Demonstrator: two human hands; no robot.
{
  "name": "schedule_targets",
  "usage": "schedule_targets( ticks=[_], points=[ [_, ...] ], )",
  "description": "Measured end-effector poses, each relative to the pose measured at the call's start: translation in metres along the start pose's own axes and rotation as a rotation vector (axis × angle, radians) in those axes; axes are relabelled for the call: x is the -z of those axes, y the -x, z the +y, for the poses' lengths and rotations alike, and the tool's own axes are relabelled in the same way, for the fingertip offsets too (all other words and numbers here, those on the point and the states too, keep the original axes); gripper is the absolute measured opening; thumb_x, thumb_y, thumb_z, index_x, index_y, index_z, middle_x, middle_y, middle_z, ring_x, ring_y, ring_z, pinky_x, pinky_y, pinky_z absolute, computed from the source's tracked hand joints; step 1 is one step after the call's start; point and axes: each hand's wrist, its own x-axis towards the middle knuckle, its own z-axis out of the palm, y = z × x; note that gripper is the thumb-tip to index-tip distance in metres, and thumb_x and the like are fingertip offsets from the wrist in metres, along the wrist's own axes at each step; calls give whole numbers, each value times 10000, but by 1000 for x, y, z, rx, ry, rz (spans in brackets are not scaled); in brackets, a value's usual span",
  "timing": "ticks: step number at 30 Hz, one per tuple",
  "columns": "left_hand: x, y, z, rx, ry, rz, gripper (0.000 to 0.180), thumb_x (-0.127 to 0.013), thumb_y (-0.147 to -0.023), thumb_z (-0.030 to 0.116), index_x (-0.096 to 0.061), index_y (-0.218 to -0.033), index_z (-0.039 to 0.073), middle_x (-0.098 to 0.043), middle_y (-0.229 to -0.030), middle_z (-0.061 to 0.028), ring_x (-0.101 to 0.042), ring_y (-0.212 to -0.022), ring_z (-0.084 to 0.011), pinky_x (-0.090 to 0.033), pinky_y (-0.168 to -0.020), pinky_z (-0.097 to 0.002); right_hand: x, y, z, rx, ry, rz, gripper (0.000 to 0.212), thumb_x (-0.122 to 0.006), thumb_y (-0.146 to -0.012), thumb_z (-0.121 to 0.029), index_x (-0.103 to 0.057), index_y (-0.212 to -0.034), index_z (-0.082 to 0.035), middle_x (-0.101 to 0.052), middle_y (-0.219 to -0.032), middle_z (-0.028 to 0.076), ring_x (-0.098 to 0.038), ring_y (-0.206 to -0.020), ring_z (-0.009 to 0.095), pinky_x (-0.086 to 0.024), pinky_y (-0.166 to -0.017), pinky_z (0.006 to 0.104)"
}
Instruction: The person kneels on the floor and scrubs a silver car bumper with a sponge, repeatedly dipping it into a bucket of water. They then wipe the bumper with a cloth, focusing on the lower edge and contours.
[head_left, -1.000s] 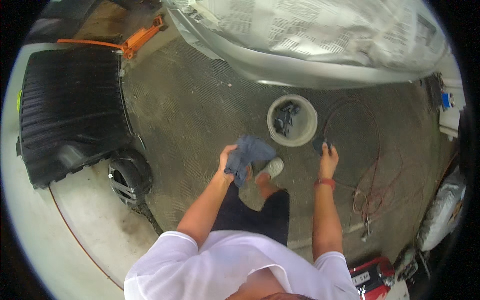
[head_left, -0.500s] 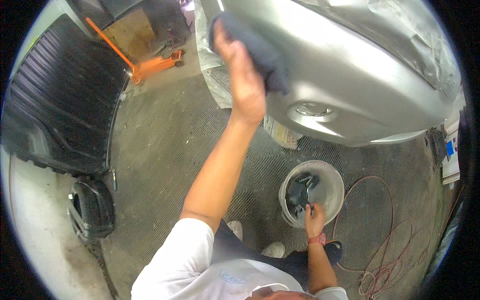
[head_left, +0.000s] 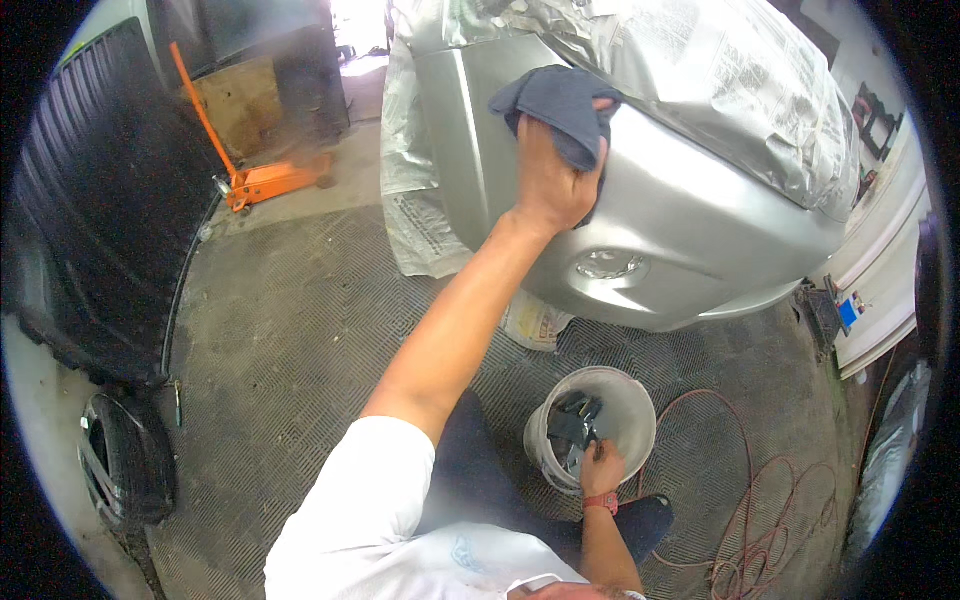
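A dark blue-grey cloth (head_left: 565, 95) is bunched in my left hand (head_left: 553, 185), which presses it against the silver car bumper (head_left: 700, 215) near its upper edge. Below and right of that hand, a round fog light (head_left: 610, 264) sits in the bumper. My right hand (head_left: 602, 467), a red watch on its wrist, reaches down at the near rim of a whitish bucket (head_left: 642, 425). Its fingers close on a small dark part that I cannot make out. Dark items (head_left: 572, 420) lie inside the bucket, partly hidden by its wall.
Crinkled masking film (head_left: 745, 95) covers the car above the bumper; masking paper (head_left: 425, 225) hangs at its left. An orange floor jack (head_left: 275, 182), a black ribbed liner (head_left: 95, 200) and a tyre (head_left: 135, 465) are at left. A reddish hose (head_left: 745, 450) coils on the floor at right.
My left hand and the cloth have moved rightward across the bumper, toward the masked edge. The whole view has shifted. My right hand stays at the bucket.
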Motion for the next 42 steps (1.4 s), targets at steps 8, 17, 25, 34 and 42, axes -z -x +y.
schedule_targets(
  ticks=[8, 17, 25, 34, 42],
  points=[
    [5, -34, -42, 327, 58, 159, 521, -461, -1140, 273, -531, -1556, -34, -558, -1586, -259, -457, -1482, -472, -250, -1296, -547, 4, -2, -9, 60, 2, -19, 225, -750, -965, -218, -699, -901, -9, -739, -883, 274, -716, -873, 524, -545, -767, 597],
    [23, -44, -95, 642, 28, 50, 692, -310, -1186, 404, -251, -1758, 18, -357, -1761, -297, -330, -1633, -469, -244, -1343, -538, 5, -1, -14, 25, -60, 9, 223, -754, -959, -195, -716, -939, 25, -740, -906, 291, -712, -870, 518, -558, -788, 571],
    [40, -38, -136, 675, -142, 15, 711, -305, -1176, 431, -235, -1779, 60, -379, -1765, -268, -365, -1621, -455, -264, -1337, -541, 6, -5, -17, -25, 28, -66, 262, -756, -961, -217, -766, -1035, 34, -761, -949, 303, -737, -910, 519, -568, -819, 579],
    [63, -63, -249, 774, -153, 113, 736, -347, -1166, 424, -231, -1768, 18, -347, -1762, -325, -336, -1632, -490, -283, -1342, -535, 9, -4, -14, 26, 9, -23, 241, -754, -970, -217, -737, -985, 23, -748, -892, 278, -725, -852, 509, -559, -772, 578],
    [76, 40, -247, 838, -8, 242, 734, -309, -1194, 432, -208, -1767, -15, -279, -1823, -258, -268, -1688, -417, -232, -1372, -480, 0, -3, -13, 93, -11, 21, 251, -753, -977, -198, -665, -902, 24, -695, -822, 273, -686, -783, 509, -527, -722, 563]
  ],
)
